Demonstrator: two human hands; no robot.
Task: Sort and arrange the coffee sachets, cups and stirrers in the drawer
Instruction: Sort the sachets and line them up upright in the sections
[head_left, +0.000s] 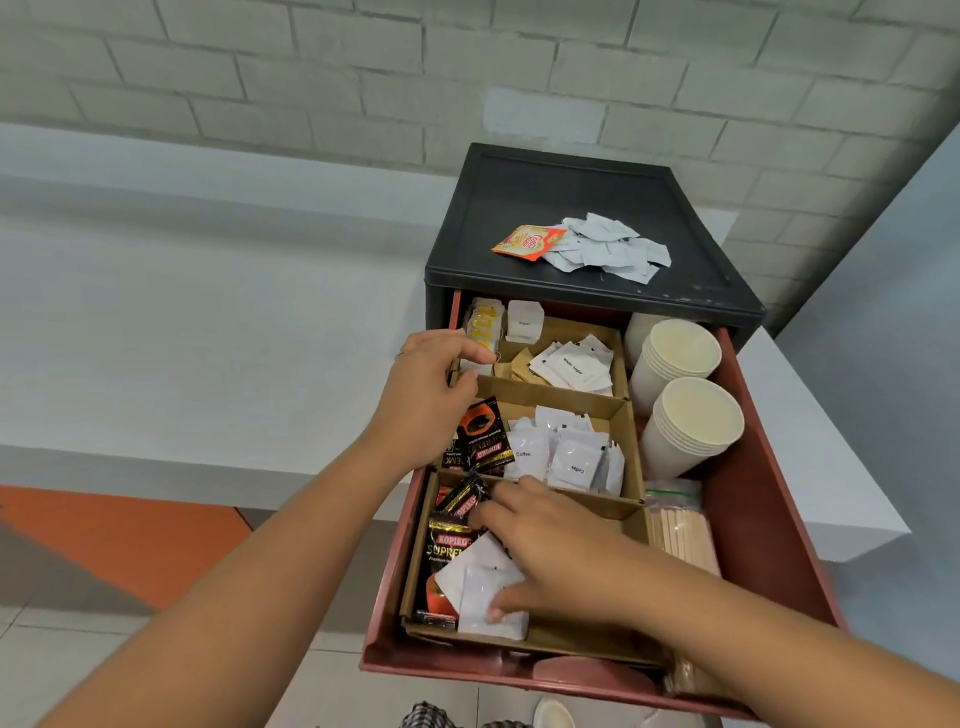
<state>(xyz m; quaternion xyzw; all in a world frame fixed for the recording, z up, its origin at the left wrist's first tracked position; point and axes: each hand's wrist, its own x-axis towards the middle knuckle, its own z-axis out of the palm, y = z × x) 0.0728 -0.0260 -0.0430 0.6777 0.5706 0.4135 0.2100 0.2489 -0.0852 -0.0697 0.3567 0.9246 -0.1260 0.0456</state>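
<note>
A red drawer stands pulled out, holding a cardboard divider with three compartments. My right hand lies spread in the near compartment, fingertips on black Kopiko sachets, thumb pressing white sachets. My left hand reaches to the divider's back left corner, fingers touching beside yellow sachets. The middle compartment has more Kopiko sachets and white coffee sachets. Sugar sachets lie at the back. Two stacks of paper cups lean on the right, above bagged wooden stirrers.
On the black cabinet top lies a pile of white sachets with an orange creamer sachet. A white ledge and a brick wall are behind. Orange and grey floor shows below left.
</note>
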